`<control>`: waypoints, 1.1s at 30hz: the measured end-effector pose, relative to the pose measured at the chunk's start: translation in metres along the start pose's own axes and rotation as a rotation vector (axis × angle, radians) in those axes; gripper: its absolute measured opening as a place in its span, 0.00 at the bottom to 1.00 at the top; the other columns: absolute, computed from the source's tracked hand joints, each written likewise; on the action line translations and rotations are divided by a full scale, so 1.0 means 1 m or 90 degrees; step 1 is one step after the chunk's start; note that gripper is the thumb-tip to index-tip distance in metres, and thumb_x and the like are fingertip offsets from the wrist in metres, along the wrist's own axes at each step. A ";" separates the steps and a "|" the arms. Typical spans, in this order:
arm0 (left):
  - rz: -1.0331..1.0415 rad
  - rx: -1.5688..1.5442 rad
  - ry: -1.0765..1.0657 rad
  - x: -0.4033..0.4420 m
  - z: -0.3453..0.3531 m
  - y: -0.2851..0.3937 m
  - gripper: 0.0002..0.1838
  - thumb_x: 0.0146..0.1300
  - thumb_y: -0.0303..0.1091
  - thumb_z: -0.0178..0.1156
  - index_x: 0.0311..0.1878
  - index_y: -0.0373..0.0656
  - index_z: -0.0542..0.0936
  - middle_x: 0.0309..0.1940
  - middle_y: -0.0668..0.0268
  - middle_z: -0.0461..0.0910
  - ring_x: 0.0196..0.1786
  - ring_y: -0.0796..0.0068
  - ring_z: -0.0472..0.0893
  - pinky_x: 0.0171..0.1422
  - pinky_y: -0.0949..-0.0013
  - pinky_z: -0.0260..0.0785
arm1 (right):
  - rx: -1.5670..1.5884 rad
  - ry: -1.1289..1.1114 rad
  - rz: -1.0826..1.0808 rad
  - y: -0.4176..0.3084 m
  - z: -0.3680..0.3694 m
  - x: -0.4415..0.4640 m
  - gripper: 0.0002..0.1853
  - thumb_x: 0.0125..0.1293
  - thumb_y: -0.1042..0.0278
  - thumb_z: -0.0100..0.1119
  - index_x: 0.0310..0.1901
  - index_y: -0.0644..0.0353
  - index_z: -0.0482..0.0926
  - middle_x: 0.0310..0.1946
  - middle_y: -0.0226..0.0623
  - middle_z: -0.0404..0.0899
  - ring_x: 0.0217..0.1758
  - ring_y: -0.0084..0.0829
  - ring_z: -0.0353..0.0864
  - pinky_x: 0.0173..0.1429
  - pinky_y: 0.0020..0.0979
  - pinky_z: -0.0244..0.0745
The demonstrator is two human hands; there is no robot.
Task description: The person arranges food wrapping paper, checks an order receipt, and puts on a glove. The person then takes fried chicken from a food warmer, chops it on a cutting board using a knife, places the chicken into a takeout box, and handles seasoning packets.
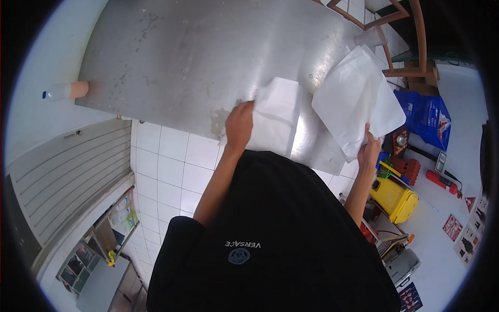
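Note:
My left hand (240,125) is at the left edge of a white, creased, folded sheet or flat bag (276,117) lying at the table's near edge. Its fingers are curled closed on that edge, with the fingertips partly hidden. Further right, my right hand (369,150) grips the near corner of a stack of thin white plastic sheets or bags (353,99), thumb on top. This stack lies fanned and wrinkled over the table's right edge. Whether the two white items are the same kind, I cannot tell.
The metal table (171,57) has wet spots. A bottle (67,90) lies at its left edge, and a pale cup (370,36) at its far right. Beyond the right side are a wooden chair (416,31), blue crates (426,117), a yellow bin (393,200) and a fire extinguisher (442,182).

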State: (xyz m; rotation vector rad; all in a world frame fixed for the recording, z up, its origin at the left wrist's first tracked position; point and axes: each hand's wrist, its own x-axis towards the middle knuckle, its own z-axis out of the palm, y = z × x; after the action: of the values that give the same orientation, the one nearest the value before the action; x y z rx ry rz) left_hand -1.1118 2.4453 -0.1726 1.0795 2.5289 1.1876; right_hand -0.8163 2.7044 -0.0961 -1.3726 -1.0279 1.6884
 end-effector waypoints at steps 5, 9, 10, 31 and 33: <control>0.172 0.001 -0.030 -0.028 0.005 0.004 0.19 0.45 0.19 0.56 0.43 0.45 0.83 0.40 0.70 0.80 0.45 0.65 0.77 0.48 0.62 0.71 | -0.022 -0.022 -0.007 0.007 -0.001 0.012 0.23 0.64 0.78 0.55 0.60 0.69 0.67 0.57 0.44 0.75 0.57 0.37 0.78 0.62 0.36 0.74; 0.199 -0.012 -0.058 -0.037 0.007 0.000 0.17 0.43 0.18 0.57 0.39 0.44 0.82 0.38 0.69 0.78 0.45 0.67 0.76 0.47 0.64 0.70 | -0.046 -0.021 -0.014 0.003 0.006 0.013 0.24 0.63 0.79 0.54 0.61 0.70 0.66 0.57 0.44 0.75 0.58 0.38 0.77 0.64 0.36 0.72; 0.192 -0.011 -0.063 -0.037 0.007 -0.001 0.17 0.43 0.18 0.57 0.38 0.43 0.81 0.38 0.69 0.77 0.44 0.66 0.76 0.47 0.64 0.70 | -0.053 -0.020 -0.014 0.001 0.010 0.011 0.24 0.63 0.79 0.54 0.62 0.70 0.65 0.57 0.44 0.75 0.59 0.38 0.76 0.64 0.36 0.72; -0.326 -0.278 0.064 0.026 -0.004 -0.068 0.18 0.58 0.27 0.67 0.52 0.37 0.77 0.40 0.56 0.85 0.41 0.70 0.83 0.47 0.70 0.73 | -0.020 -0.023 -0.016 0.001 0.012 0.005 0.24 0.65 0.77 0.55 0.63 0.66 0.65 0.58 0.42 0.74 0.59 0.36 0.76 0.64 0.35 0.72; -0.361 -0.286 0.055 0.026 -0.007 -0.069 0.18 0.57 0.28 0.69 0.50 0.38 0.77 0.37 0.58 0.85 0.38 0.72 0.82 0.45 0.71 0.73 | -0.020 -0.016 -0.011 -0.001 0.015 0.004 0.23 0.65 0.76 0.56 0.62 0.67 0.67 0.57 0.42 0.75 0.58 0.36 0.77 0.62 0.34 0.73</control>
State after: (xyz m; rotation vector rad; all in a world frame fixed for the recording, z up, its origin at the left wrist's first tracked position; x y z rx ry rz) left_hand -1.1712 2.4288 -0.2133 0.1920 2.2184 1.5187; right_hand -0.8316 2.7058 -0.0953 -1.3618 -1.0810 1.6871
